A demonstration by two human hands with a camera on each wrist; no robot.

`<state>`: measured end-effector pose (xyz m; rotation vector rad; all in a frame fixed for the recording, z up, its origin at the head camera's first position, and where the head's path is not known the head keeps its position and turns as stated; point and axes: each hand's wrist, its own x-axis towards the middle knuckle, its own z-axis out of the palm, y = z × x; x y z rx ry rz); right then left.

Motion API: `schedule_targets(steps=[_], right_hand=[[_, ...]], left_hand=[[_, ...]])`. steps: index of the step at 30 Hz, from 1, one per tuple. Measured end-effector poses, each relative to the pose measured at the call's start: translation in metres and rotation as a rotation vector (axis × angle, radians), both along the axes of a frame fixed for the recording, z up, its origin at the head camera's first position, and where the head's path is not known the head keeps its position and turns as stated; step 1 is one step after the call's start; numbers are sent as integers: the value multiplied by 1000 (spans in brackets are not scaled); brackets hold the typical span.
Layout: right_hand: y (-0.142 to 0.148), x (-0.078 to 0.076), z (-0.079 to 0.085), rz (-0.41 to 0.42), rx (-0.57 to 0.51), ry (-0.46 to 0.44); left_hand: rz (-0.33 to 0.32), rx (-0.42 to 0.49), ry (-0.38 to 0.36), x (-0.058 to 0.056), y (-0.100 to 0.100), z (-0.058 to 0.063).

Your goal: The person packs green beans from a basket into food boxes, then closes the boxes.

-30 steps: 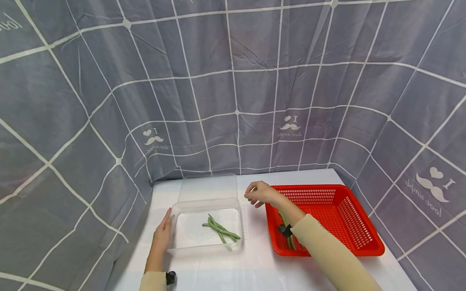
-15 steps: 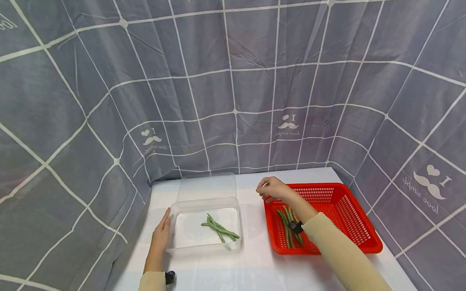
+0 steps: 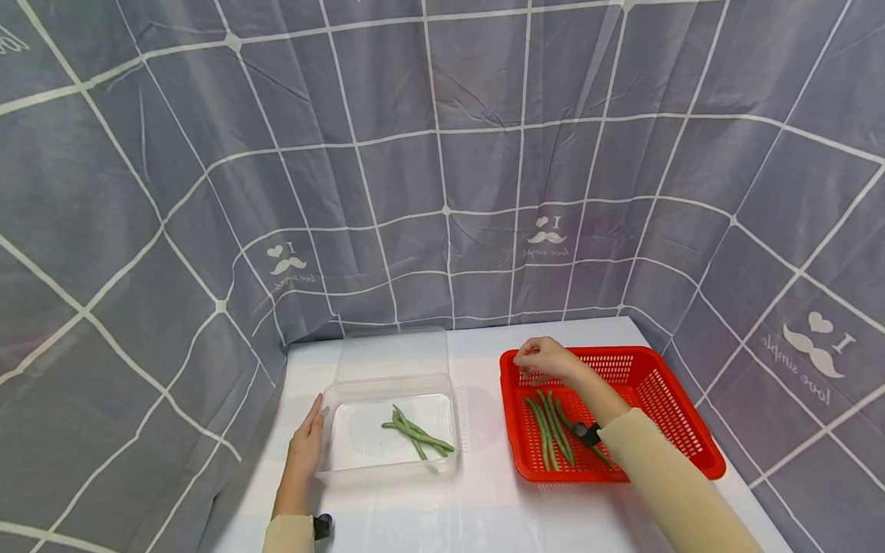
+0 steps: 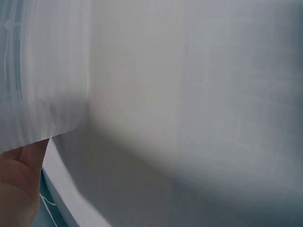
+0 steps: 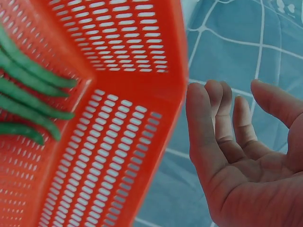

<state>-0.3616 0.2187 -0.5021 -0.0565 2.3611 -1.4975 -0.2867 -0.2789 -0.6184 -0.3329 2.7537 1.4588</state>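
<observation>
My left hand (image 3: 306,444) rests against the left side of a clear plastic container (image 3: 369,465), its fingers fairly straight along the wall. In the left wrist view only part of that hand (image 4: 21,182) shows beside the cloudy container wall (image 4: 52,71). A few green beans (image 3: 418,434) lie crossed in the container's right half. My right hand (image 3: 548,359) is over the back left corner of a red plastic basket (image 3: 509,415), fingers loosely bent and holding nothing. Several green beans (image 3: 549,430) lie along the basket's left side; the right wrist view shows beans (image 5: 28,90) too.
A clear flat lid (image 3: 394,353) lies behind the container on the white table (image 3: 415,514). A grey curtain with white lines (image 3: 484,177) surrounds the table at the back and both sides.
My right hand has moved right, from near the container to over the basket's back left corner, uncovering more beans in the basket. The left hand stays at the container.
</observation>
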Motion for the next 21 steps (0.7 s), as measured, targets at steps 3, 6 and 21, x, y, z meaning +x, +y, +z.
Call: schedule_targets(steps=[3,6,21], right_hand=[[7,3,-3,2,27,-5],[13,5,-6,7,45,-18],[43,14,-25,-8,79,-73]], left_hand=[[0,4,3,0,1,0],[3,14,-2,0,1,0],[7,5,-17,0,0,0]])
